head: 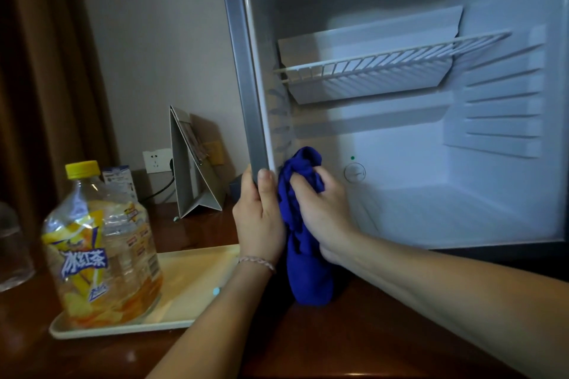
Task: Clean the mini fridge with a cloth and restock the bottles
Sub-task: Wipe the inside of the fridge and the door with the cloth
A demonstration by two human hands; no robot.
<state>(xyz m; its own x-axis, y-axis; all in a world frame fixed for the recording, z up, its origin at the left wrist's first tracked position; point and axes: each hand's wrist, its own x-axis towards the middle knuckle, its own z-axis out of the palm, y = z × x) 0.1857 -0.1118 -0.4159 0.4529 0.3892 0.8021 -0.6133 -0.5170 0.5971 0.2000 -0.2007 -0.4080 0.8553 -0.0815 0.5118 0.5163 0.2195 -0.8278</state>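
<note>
The mini fridge [498, 181] stands open with a white, lit interior and a wire shelf [385, 61] across its upper half. My left hand [260, 212] grips the grey left front edge of the fridge [246, 95] near its bottom. My right hand [323, 209] holds a bunched blue cloth [304, 274] against the lower left inner wall, and the cloth's tail hangs down to the wooden surface. A clear bottle [104, 249] with a yellow cap and yellow label stands on a cream tray [191, 286] at the left.
A folded white card stand [191, 169] sits behind the tray by a wall socket [155, 160] with a cable. A glass object [12, 252] shows at the far left edge. Brown curtain [40, 71] hangs on the left. The wooden tabletop [308, 341] runs below.
</note>
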